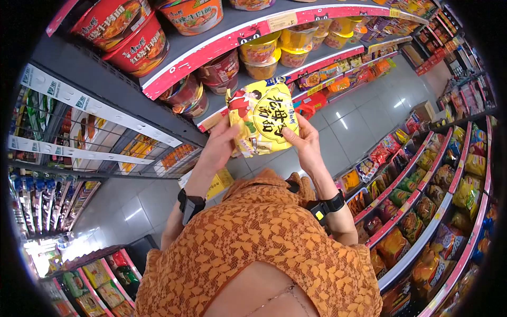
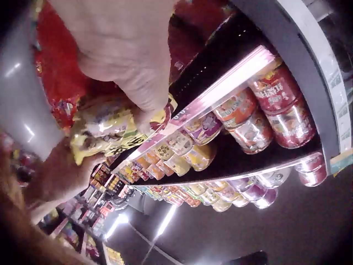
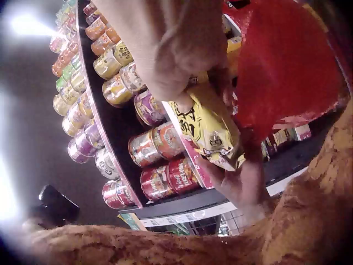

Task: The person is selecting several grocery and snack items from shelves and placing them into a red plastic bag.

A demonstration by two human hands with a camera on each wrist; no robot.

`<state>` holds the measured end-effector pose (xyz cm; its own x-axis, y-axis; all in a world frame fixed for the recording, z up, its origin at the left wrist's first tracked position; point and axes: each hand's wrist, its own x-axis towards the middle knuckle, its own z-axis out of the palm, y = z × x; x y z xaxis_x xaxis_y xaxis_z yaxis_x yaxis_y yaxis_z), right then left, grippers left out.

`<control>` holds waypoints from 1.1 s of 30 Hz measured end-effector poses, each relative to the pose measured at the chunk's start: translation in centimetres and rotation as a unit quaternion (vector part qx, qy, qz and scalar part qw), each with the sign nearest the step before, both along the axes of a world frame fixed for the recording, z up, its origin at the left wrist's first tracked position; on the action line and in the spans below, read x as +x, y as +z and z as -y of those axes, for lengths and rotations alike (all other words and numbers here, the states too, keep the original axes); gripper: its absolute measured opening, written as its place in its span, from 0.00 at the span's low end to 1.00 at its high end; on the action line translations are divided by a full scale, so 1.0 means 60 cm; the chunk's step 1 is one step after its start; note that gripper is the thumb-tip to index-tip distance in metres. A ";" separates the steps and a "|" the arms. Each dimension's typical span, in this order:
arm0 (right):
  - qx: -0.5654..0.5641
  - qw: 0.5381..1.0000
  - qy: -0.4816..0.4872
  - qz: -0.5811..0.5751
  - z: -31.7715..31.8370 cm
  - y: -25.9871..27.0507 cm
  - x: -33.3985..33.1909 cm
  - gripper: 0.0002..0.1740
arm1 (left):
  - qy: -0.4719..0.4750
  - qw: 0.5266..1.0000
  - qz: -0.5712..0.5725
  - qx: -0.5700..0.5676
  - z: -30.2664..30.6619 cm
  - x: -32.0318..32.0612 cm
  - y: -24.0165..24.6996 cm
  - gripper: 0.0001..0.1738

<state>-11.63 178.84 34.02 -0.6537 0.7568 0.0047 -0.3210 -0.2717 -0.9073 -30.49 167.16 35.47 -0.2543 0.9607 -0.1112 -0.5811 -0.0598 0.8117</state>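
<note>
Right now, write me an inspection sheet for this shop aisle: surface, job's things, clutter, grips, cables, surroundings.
Surface: grey shelf with a red price strip, stocked with tubs.
Job's things: yellow noodle packet, held up in front of the shelf.
Clutter: red noodle tubs and yellow tubs on the shelves.
Grips: left hand and right hand each hold one side of the packet.
Cables: nothing seen.
Surroundings: tiled floor; snack shelves across the aisle.
</note>
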 end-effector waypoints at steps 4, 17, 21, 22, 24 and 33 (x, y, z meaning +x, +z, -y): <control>0.032 0.999 0.001 0.039 0.018 0.011 -0.002 0.33 | -0.006 0.999 -0.040 0.020 0.002 -0.057 0.007 0.26; -0.064 0.990 -0.119 0.036 0.046 -0.076 -0.005 0.22 | -0.041 0.976 -0.163 -0.135 0.068 -0.079 -0.068 0.16; -0.278 0.952 -0.130 -0.020 0.081 -0.197 0.007 0.18 | -0.111 0.955 -0.193 -0.197 0.107 -0.043 -0.137 0.14; -0.335 0.937 -0.100 -0.017 0.091 -0.232 0.014 0.21 | -0.113 0.950 -0.183 -0.229 0.113 -0.029 -0.144 0.14; -0.416 0.905 -0.088 -0.001 0.119 -0.265 0.026 0.24 | -0.142 0.940 -0.174 -0.256 0.123 -0.025 -0.190 0.15; -0.467 0.848 -0.233 0.096 0.100 -0.275 0.058 0.20 | -0.180 0.825 -0.373 -0.384 0.071 0.043 -0.237 0.17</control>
